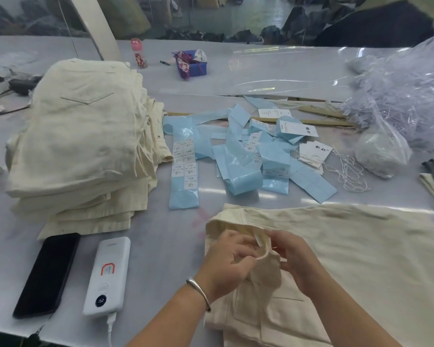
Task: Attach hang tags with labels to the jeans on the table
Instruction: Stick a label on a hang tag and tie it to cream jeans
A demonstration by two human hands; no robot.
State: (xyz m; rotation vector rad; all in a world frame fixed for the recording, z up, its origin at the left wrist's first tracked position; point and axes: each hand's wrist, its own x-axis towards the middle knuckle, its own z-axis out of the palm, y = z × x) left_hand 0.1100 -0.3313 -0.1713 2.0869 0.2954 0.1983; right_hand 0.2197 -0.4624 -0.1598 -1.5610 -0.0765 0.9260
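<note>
Both hands work at the near edge of the table point(236, 78), on a pair of cream jeans point(336, 246) spread flat there. At the waistband, the left hand point(226, 261) has its fingers curled and pinches a fold of the cloth, a silver bangle point(198, 290) on its wrist. Facing it, the right hand point(296, 256) pinches the same bunched cloth beside a small sewn-in label point(258, 240). Whether either hand also holds a tag string cannot be told.

Left of the jeans lie a white power bank point(108, 276) and, beyond it, a black phone point(47, 274). Behind those sits a stack of folded cream jeans point(85, 136). Straight behind the jeans are scattered blue sticker strips point(238, 156) bearing white labels, and to their right a pile of white hang tags point(313, 152) with loose strings. Clear plastic bags point(396, 96) heap up behind the jeans, toward the right.
</note>
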